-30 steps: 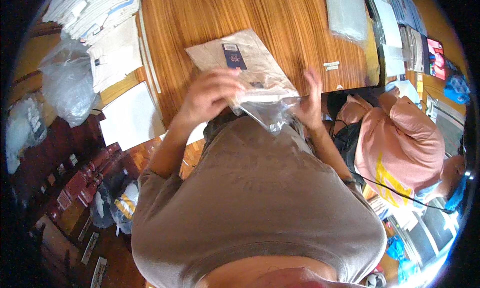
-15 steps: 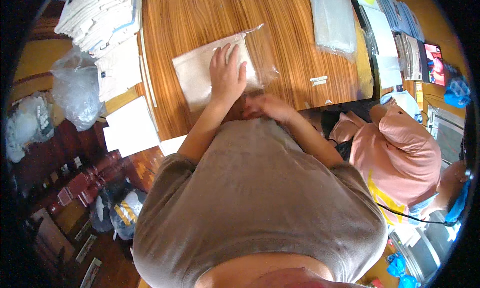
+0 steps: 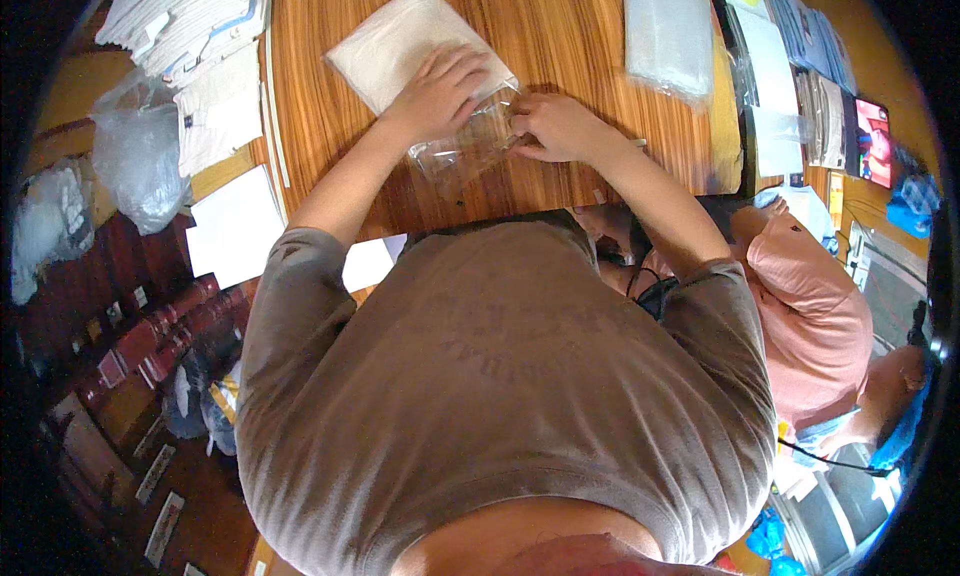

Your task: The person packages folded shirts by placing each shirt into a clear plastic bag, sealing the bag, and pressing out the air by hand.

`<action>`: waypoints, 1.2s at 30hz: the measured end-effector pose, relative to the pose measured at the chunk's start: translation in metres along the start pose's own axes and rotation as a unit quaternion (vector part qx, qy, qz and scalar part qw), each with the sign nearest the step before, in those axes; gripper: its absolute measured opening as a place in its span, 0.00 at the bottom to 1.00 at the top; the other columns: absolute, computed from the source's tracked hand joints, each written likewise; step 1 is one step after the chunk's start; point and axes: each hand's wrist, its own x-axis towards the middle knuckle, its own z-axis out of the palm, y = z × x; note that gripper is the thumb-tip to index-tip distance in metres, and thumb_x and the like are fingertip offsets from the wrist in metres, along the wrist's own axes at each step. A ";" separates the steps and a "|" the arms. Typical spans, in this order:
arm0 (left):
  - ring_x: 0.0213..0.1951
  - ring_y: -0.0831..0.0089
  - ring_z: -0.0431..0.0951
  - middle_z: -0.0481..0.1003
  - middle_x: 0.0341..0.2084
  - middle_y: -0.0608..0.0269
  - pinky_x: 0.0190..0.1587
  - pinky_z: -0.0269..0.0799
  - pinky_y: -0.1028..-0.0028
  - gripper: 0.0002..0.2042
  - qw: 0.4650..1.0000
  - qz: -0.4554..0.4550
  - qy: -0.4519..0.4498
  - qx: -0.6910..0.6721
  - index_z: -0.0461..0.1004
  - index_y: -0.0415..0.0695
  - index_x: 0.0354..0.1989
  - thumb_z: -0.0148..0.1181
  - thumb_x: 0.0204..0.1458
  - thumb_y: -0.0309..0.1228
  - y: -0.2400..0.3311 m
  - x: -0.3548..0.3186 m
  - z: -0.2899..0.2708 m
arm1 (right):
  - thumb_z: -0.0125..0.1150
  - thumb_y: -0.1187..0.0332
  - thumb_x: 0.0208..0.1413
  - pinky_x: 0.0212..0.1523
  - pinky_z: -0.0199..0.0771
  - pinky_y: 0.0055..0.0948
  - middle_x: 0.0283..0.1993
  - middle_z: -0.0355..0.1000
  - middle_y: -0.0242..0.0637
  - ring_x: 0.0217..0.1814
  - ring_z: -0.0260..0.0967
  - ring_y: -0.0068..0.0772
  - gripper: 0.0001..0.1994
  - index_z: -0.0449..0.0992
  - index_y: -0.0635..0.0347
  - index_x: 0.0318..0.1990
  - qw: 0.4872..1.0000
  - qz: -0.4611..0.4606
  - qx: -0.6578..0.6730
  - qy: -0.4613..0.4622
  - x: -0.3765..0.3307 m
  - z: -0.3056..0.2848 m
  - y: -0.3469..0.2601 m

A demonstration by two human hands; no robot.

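A flat, cream-coloured folded garment [image 3: 390,38] in a clear plastic bag [image 3: 450,158] lies slantwise on the wooden table. The bag's loose, see-through end points toward me. Across the garment's near part rests my left hand [image 3: 440,94], palm down, its fingers laid on the surface. My right hand [image 3: 550,126] is closed at the right edge of the loose plastic, thumb and fingers pinching it. Its fingertips are partly hidden.
Stacked white garments [image 3: 190,26] stand on the left, above a bulging clear plastic bag [image 3: 145,166]. A pile of clear bags [image 3: 668,36] lies at the table's right, near folded blue clothes [image 3: 800,36] and a lit phone [image 3: 873,141]. Someone in pink [image 3: 805,296] sits at right.
The bagged garment has turned, its loose end swinging from the far right toward me. My right hand has moved from the table's near edge up to the plastic; my left stays on the garment.
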 end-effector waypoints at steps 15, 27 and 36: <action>0.79 0.68 0.49 0.53 0.78 0.70 0.79 0.39 0.50 0.27 0.991 0.084 -0.089 0.061 0.64 0.55 0.73 0.49 0.66 0.47 0.048 0.015 0.005 | 0.63 0.66 0.58 0.57 0.74 0.42 0.50 0.73 0.40 0.55 0.72 0.45 0.07 0.79 0.58 0.41 0.986 -0.065 -0.068 0.140 -0.013 0.016 0.048; 0.79 0.65 0.47 0.55 0.78 0.67 0.79 0.39 0.51 0.25 0.990 0.084 -0.108 0.021 0.66 0.53 0.71 0.49 0.65 0.36 0.040 0.015 0.005 | 0.59 0.67 0.56 0.60 0.75 0.42 0.49 0.75 0.40 0.59 0.73 0.45 0.13 0.79 0.61 0.47 0.983 -0.060 -0.079 0.154 -0.014 0.012 -0.004; 0.78 0.68 0.49 0.53 0.78 0.76 0.80 0.41 0.51 0.34 0.997 0.063 -0.026 0.044 0.57 0.67 0.77 0.60 0.60 0.41 0.023 -0.001 0.008 | 0.61 0.67 0.53 0.57 0.74 0.40 0.50 0.73 0.40 0.56 0.72 0.45 0.13 0.78 0.61 0.45 0.981 -0.103 -0.103 0.128 -0.012 0.038 -0.020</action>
